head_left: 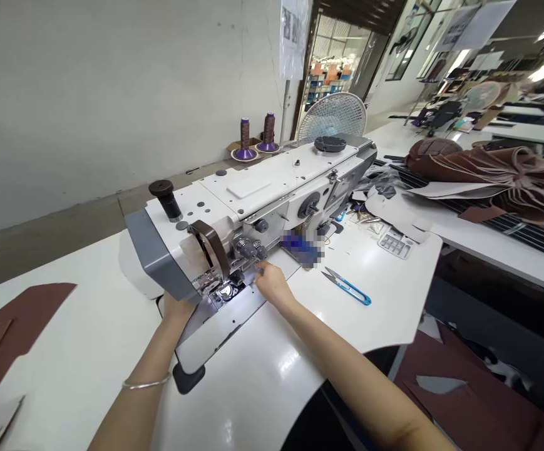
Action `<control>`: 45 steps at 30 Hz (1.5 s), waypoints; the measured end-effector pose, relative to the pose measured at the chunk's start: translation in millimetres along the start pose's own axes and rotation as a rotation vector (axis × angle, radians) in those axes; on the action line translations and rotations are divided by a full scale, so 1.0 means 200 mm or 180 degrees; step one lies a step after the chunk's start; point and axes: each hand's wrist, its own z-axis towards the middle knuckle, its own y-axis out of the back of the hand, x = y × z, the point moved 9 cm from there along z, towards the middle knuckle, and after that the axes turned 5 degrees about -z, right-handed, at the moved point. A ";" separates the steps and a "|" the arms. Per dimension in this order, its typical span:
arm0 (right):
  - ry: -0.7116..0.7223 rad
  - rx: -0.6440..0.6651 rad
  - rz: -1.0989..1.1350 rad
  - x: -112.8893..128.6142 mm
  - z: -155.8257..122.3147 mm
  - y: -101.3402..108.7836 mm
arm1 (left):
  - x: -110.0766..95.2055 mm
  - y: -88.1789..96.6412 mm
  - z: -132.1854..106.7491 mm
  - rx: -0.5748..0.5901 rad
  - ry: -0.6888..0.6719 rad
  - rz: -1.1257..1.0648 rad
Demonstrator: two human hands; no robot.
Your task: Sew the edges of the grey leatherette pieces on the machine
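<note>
A white and grey industrial sewing machine (272, 188) stands on the white table before me. My left hand (178, 308) reaches behind the machine's head, beside the lit needle area, and its fingers are hidden there. On the near side, my right hand (273, 282) is closed just below the thread tension knobs (248, 248), close to the bed. Whatever its fingers pinch is too small to make out. The opened bobbin area (228, 290) shows shiny metal parts between the two hands. Blue thread snips (348, 287) lie to the right of my right hand.
Two brown thread cones (245, 139) stand behind the machine, near a fan (332, 118). Brown cut pieces (22, 319) lie at left. At right are a bobbin tray (394, 245), scraps and a stack of brown pieces (501, 175). The table edge curves at lower right.
</note>
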 end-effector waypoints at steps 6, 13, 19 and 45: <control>-0.0175 0.0347 0.0400 -0.01 0.03 -0.09 | -0.01 0.00 0.01 -0.0099 -0.0262 0.0098; 0.0416 0.0246 -0.0008 0.09 -0.13 -0.13 | -0.02 -0.01 0.00 -0.0038 -0.0276 0.0337; 0.0796 -0.0992 -0.1135 -0.25 -0.24 0.38 | -0.03 -0.02 -0.01 0.0214 -0.0161 0.0694; 0.2094 0.0146 -0.0203 0.00 -0.65 -0.16 | 0.28 0.34 -0.29 -0.0492 0.1673 -0.3070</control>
